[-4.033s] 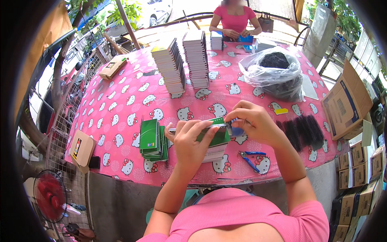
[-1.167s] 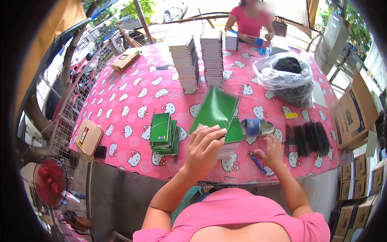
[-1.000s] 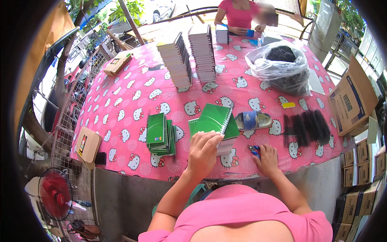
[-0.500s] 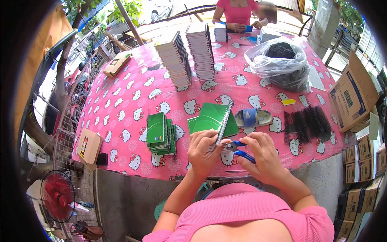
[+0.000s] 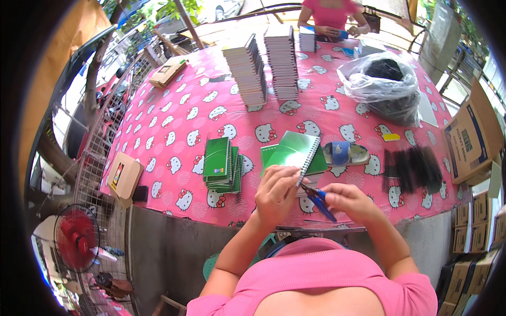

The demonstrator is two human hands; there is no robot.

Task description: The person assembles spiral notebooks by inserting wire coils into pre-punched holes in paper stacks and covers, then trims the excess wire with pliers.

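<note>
My left hand [image 5: 276, 194] is closed on the lower end of a green spiral notebook [image 5: 296, 148], by its black coil. The notebook lies tilted over other green notebooks [image 5: 318, 164]. In my right hand [image 5: 349, 203] is a pair of blue-handled cutting pliers [image 5: 319, 200], their jaws at the bottom end of the coil. Whether the jaws bite on the wire I cannot tell. Just right of the notebooks sits a blue patterned slipper [image 5: 337, 152]. A fanned stack of green notebooks [image 5: 217, 164] lies to the left.
Two tall notebook stacks [image 5: 282, 66] stand farther back. Black coils [image 5: 412, 169] lie at right, near a yellow piece [image 5: 390, 137]. Behind them is a clear plastic bag [image 5: 377, 87] of black material. An open carton [image 5: 470, 134] stands at the right edge. Across the table sits another person [image 5: 328, 16].
The pliers have swung so their handles point down toward me, and their handles are closer together. My right hand has shifted slightly lower. The whole view has shifted a little.
</note>
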